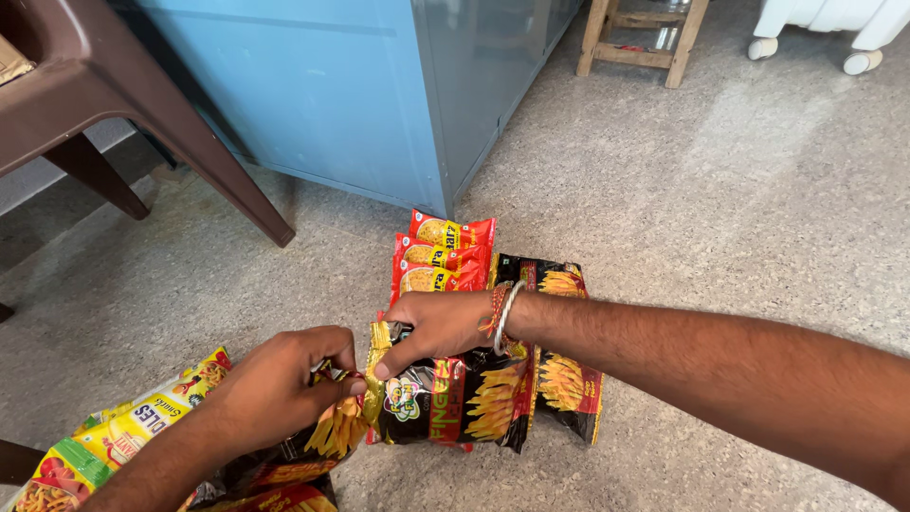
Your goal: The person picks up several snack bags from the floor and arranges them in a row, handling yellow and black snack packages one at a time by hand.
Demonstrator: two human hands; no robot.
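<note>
Head view looked down on two bare hands over snack packets on a speckled floor [720, 209]. The right hand [438, 324], a bangle [505, 318] at its wrist, was closed in a pinch on the top edge of a black-and-gold packet [453, 403] lying just beneath it. The left hand [284, 384] was curled shut on the torn end of another black packet [327, 436], close beside the right thumb. Red packets [444, 254] lay just beyond the right knuckles; yellow packets [128, 427] lay behind the left wrist.
</note>
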